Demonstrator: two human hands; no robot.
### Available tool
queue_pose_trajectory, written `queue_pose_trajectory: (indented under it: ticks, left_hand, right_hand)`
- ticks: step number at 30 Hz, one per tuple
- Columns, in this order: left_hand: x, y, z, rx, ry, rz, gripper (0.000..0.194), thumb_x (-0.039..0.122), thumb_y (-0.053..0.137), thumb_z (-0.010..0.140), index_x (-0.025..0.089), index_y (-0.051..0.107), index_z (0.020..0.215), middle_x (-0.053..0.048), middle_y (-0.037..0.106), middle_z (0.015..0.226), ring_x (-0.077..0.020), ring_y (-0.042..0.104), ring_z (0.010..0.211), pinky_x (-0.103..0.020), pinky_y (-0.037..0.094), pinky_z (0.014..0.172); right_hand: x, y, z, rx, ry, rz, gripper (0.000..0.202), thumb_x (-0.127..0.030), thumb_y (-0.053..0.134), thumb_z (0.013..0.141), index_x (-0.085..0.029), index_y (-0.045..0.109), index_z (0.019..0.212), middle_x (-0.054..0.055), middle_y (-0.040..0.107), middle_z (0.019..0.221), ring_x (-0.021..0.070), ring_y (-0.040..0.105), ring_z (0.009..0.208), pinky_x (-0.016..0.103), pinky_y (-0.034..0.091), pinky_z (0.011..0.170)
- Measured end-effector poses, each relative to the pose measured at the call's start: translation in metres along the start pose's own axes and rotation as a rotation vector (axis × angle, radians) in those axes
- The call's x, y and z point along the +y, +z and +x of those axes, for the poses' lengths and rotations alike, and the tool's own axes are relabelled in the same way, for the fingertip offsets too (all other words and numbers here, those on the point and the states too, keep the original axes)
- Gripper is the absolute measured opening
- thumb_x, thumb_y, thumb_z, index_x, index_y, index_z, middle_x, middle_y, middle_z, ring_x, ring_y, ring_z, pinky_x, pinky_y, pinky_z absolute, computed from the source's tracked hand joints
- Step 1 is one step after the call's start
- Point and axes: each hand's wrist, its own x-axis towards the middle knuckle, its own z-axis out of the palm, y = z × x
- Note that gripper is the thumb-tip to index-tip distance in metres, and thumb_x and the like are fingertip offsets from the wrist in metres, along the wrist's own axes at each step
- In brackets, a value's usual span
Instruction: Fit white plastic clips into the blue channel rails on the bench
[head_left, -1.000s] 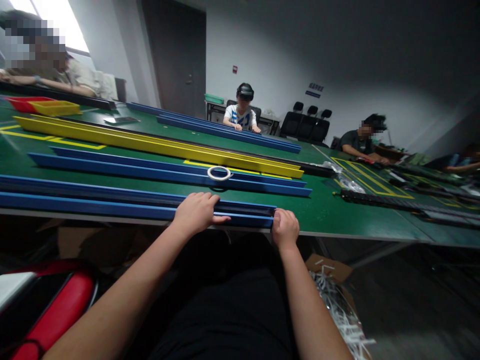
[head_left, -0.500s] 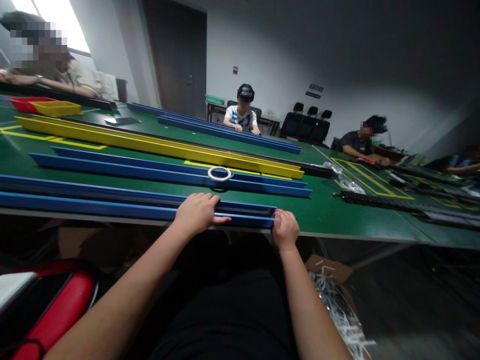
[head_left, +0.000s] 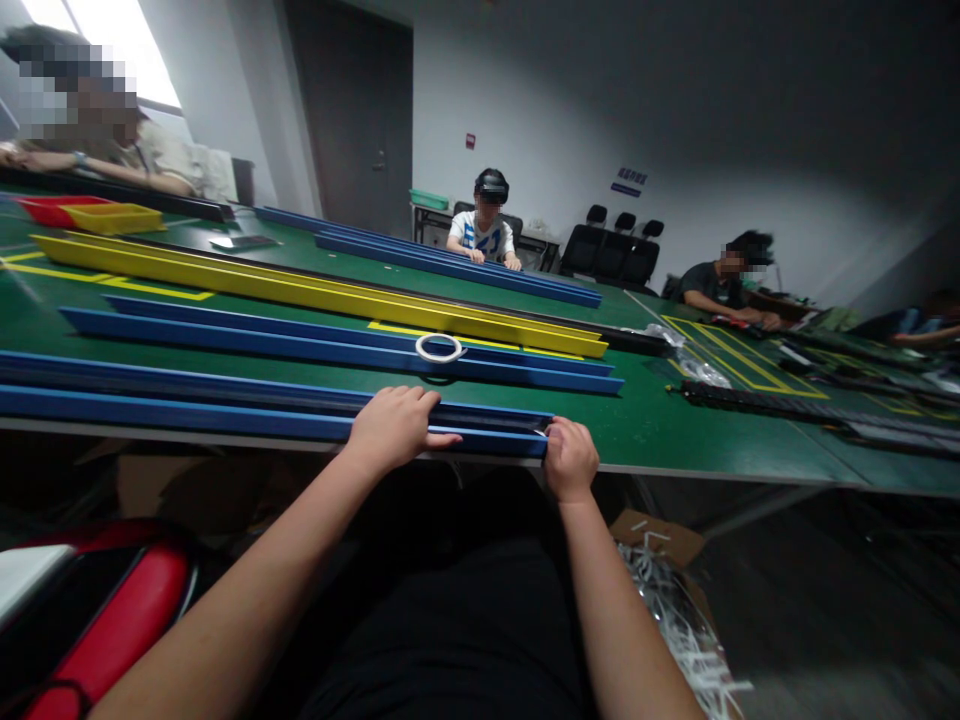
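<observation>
From my remote post I record the near blue channel point(head_left: 225, 416) on the green table point(head_left: 645, 430), beneath my left hand point(head_left: 394, 430): fingers bent over it, thumb spread away. My right hand point(head_left: 571, 458) has fingers curled together at the channel's end; I cannot tell whether either hand clamps it. Beyond the left fingers, a white ring point(head_left: 439, 360) sits at a second blue channel point(head_left: 225, 340).

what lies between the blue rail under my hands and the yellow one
Another blue rail, a white ring over it and some yellow marking, as the head view shows.
</observation>
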Motion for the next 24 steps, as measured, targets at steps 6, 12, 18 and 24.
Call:
queue_pose_trajectory:
  ticks: [6,12,18,24]
  left_hand:
    - [0.001,-0.001,0.001,-0.016,-0.018,-0.001,0.067,0.081,0.046,0.075,0.023,0.062,0.105,-0.011,0.068,0.098,-0.0287,0.062,0.095,-0.038,0.040,0.085]
    - [0.000,0.000,0.000,-0.002,0.005,0.020,0.068,0.081,0.044,0.076,0.022,0.062,0.102,-0.011,0.068,0.095,-0.0293,0.063,0.092,-0.039,0.040,0.082]
    - [0.002,-0.002,0.001,-0.024,-0.021,-0.002,0.066,0.079,0.047,0.075,0.022,0.063,0.104,-0.011,0.069,0.098,-0.0292,0.063,0.094,-0.039,0.040,0.084]
    - [0.001,-0.001,0.000,-0.007,-0.008,-0.006,0.066,0.080,0.047,0.075,0.023,0.063,0.103,-0.011,0.068,0.097,-0.0299,0.062,0.093,-0.040,0.041,0.084]
  right_hand:
    - [-0.001,-0.003,0.001,0.008,0.004,0.034,0.039,-0.033,0.036,0.098,-0.021,0.069,0.082,0.007,0.070,0.109,0.0212,0.057,0.106,0.035,0.040,0.096]
    - [-0.007,-0.008,0.006,0.003,0.007,0.094,0.040,-0.032,0.038,0.098,-0.022,0.071,0.079,0.005,0.068,0.118,0.0210,0.057,0.108,0.037,0.042,0.098]
    - [-0.005,-0.015,0.017,-0.118,0.024,0.137,0.039,-0.036,0.041,0.097,-0.025,0.074,0.080,0.002,0.066,0.124,0.0206,0.058,0.109,0.038,0.045,0.096]
    - [0.003,-0.017,0.033,-0.343,0.150,0.304,0.042,-0.044,0.043,0.094,-0.024,0.077,0.079,0.005,0.072,0.112,0.0219,0.062,0.106,0.034,0.045,0.090]
